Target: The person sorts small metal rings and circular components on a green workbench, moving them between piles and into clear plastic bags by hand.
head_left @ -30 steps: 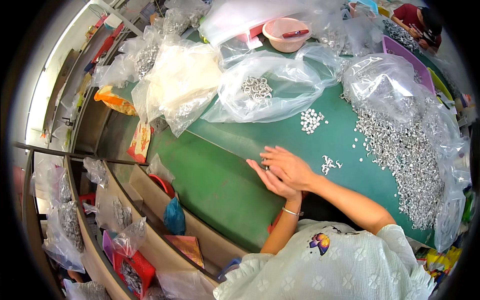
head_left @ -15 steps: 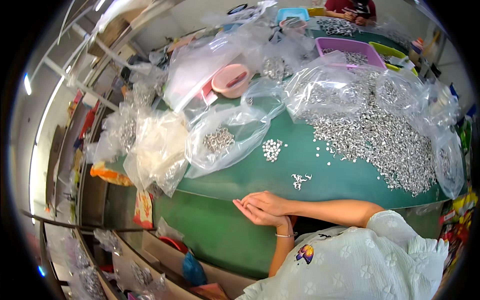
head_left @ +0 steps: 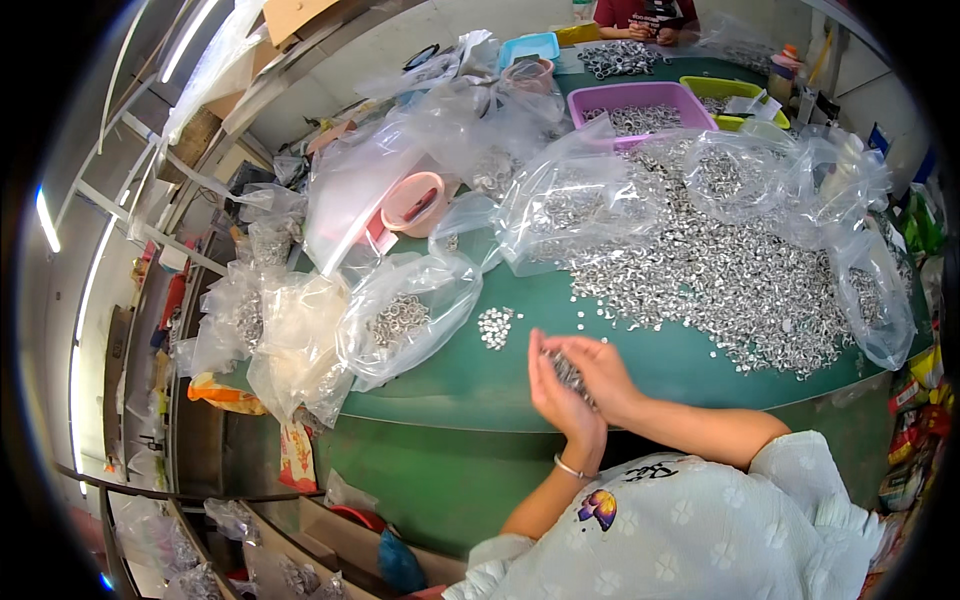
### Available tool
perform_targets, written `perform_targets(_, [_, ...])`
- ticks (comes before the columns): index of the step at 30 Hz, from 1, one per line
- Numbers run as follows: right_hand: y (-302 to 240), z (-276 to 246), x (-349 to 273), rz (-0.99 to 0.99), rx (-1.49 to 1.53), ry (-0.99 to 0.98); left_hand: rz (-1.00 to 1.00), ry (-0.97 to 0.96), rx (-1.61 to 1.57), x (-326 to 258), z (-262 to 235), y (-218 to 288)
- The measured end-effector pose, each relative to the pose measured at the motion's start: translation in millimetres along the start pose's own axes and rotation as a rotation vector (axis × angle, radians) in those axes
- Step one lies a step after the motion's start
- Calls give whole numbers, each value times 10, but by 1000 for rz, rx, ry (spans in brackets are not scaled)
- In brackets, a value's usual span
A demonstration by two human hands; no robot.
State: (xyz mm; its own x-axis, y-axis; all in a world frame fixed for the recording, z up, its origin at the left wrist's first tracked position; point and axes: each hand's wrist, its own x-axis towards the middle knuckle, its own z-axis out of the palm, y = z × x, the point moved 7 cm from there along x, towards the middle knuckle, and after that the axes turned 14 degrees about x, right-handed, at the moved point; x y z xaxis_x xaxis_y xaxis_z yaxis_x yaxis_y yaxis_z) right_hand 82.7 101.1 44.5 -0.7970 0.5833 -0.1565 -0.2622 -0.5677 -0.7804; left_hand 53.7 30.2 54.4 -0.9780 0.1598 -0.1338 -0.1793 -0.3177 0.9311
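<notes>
My left hand [head_left: 563, 398] and my right hand [head_left: 602, 378] are cupped together above the near edge of the green table [head_left: 440, 400]. Between the palms lies a handful of small silvery metal parts [head_left: 569, 378], held by both hands; their exact shape is too small to tell. A little group of small whitish-silver pieces [head_left: 495, 327] sits to the left of my fingertips. Farther right spreads a large heap of loose curved metal parts [head_left: 730, 280].
A clear plastic bag [head_left: 455, 310] with metal rings lies at left, beside more bags [head_left: 300, 340]. Behind stand a pink bowl [head_left: 413, 204], a purple basin [head_left: 643, 97] and a green basin [head_left: 735, 100]. Another person [head_left: 645, 22] is at the far end.
My hands have moved up over the table and tilted upward, parting at the top so metal parts show between them. The small pile near the edge no longer shows. The view has shifted.
</notes>
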Motion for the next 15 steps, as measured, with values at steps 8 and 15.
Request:
perform_targets(8, [-1000, -203, 885, -13, 509, 209, -260, -195, -273, 724, 1391, 33])
perform_targets(15, [-824, -216, 2233, 101, 588, 303, -289, -117, -231, 1642, 1765, 44])
